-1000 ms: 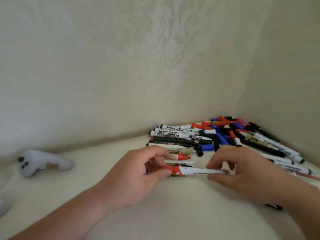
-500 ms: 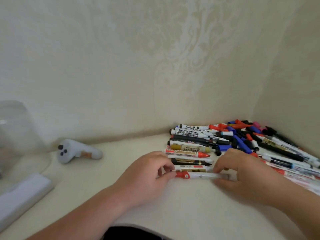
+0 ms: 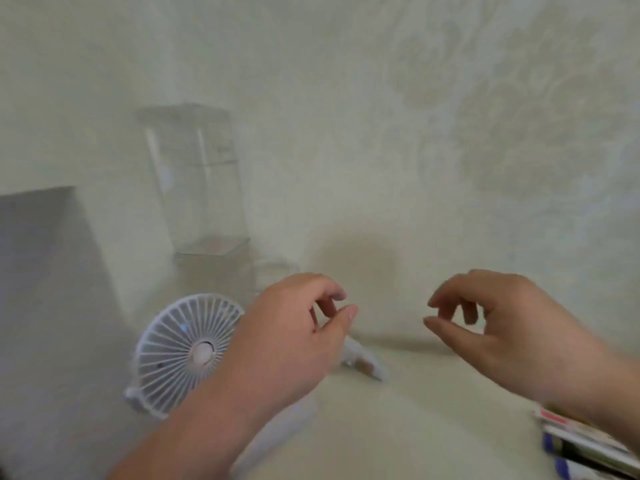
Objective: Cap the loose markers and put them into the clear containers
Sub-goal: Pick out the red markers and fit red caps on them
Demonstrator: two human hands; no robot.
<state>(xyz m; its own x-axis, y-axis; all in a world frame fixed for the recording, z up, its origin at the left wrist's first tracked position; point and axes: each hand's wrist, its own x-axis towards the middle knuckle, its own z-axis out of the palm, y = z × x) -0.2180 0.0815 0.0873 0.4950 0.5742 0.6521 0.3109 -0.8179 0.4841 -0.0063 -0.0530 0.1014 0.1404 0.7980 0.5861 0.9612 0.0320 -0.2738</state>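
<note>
Left hand [image 3: 287,341] in front of white fan [image 3: 183,355], right hand [image 3: 502,327] well right of fan; both loosely curled, empty. Clear container [image 3: 201,181] upright behind fan. Markers [image 3: 581,448] far right of fan, on worktop [image 3: 415,427].

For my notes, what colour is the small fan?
The fan is white, grille and hub alike, in the head view.

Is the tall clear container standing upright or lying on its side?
Upright: the clear container stands on its base, its sides rising to the rim on top.
</note>
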